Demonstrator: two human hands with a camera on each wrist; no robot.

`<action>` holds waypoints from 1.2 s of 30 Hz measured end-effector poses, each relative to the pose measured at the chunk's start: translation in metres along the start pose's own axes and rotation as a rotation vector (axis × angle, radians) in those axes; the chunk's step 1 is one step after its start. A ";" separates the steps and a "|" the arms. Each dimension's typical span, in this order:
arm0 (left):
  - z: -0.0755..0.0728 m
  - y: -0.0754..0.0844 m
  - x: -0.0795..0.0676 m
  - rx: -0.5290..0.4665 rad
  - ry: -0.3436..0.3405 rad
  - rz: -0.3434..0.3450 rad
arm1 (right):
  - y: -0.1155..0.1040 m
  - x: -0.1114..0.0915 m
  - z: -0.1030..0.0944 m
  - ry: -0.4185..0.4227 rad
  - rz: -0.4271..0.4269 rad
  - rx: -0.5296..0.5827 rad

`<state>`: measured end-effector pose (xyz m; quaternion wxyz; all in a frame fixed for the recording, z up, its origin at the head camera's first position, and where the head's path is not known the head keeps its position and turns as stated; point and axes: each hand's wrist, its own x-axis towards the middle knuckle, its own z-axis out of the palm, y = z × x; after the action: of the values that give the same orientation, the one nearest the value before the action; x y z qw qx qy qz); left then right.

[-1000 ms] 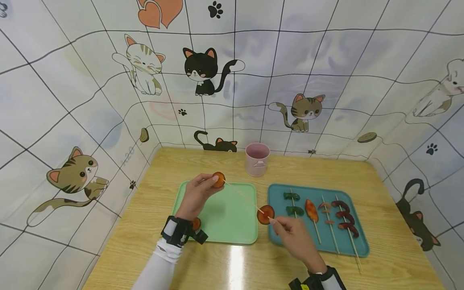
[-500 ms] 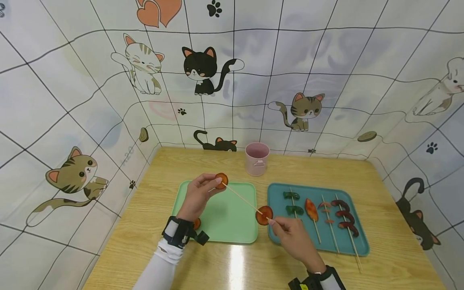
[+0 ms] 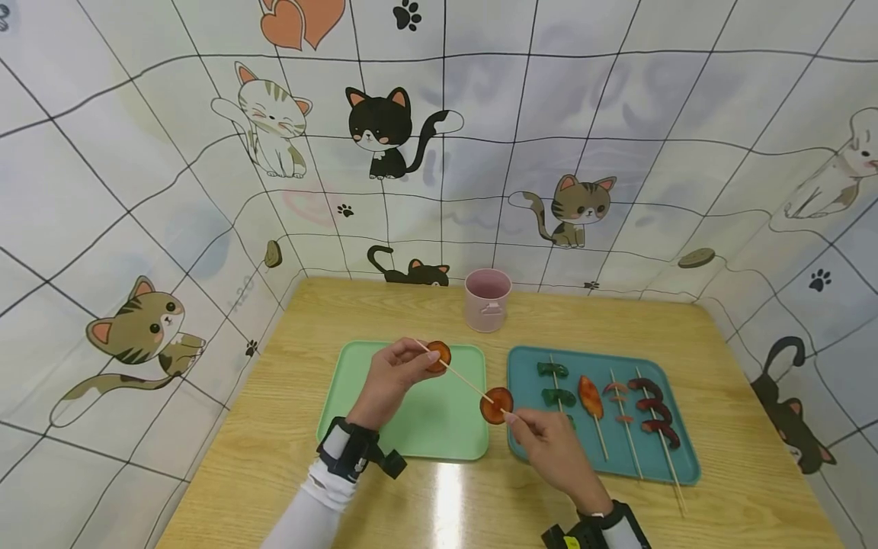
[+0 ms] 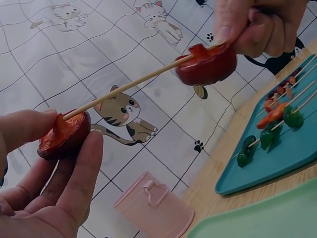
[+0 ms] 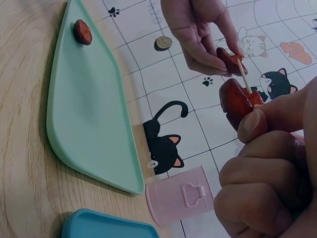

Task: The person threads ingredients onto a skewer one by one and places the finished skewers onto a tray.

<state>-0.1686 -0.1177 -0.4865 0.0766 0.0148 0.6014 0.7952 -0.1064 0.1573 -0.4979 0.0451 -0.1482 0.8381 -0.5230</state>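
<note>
Over the green tray (image 3: 405, 427), my left hand (image 3: 391, 381) pinches a round, reddish-brown mushroom-like piece (image 4: 67, 139) between thumb and fingers. A thin wooden skewer (image 3: 466, 380) runs through it, and the tip sticks out past my left fingers in the head view. My right hand (image 3: 552, 446) pinches the skewer's other end with thumb and forefinger, right beside a second mushroom-like piece (image 3: 496, 406) threaded there. Bare skewer spans the gap between the two pieces. A third such piece (image 5: 83, 32) lies on the green tray, hidden behind my left wrist in the head view.
A teal tray (image 3: 524, 358) on the right bears several skewers with green, orange and dark red pieces; some sticks reach to or over its front rim. Behind both trays stands a pink cup (image 3: 487, 305), near the cat-patterned wall covering (image 3: 480, 175). The table (image 3: 240, 457) is wooden.
My left hand has moved right, bringing its piece further along the skewer toward the other one. The skewer's tip now shows beyond it. My right hand has shifted slightly left.
</note>
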 end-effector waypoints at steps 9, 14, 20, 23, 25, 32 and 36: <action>0.014 -0.011 -0.008 0.019 -0.041 -0.001 | 0.000 0.002 0.004 -0.002 0.019 0.005; 0.019 -0.018 -0.010 0.017 -0.056 -0.017 | 0.001 0.003 0.005 -0.006 0.026 0.003; 0.023 -0.023 -0.012 -0.011 -0.047 -0.037 | 0.003 0.003 0.007 -0.004 0.022 -0.009; 0.024 -0.024 -0.012 -0.018 -0.046 -0.052 | 0.005 0.004 0.007 -0.003 0.034 -0.019; 0.024 -0.025 -0.012 -0.020 -0.045 -0.062 | 0.005 0.004 0.007 -0.007 0.050 -0.022; 0.024 -0.030 -0.011 -0.014 -0.063 -0.073 | 0.008 0.004 0.007 -0.029 0.113 -0.010; 0.023 -0.033 -0.010 -0.012 -0.080 -0.085 | 0.010 0.004 0.007 -0.032 0.142 -0.009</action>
<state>-0.1531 -0.0888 -0.5108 0.1342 0.0207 0.5931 0.7936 -0.1107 0.1539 -0.5098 0.0948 -0.0968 0.8481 -0.5123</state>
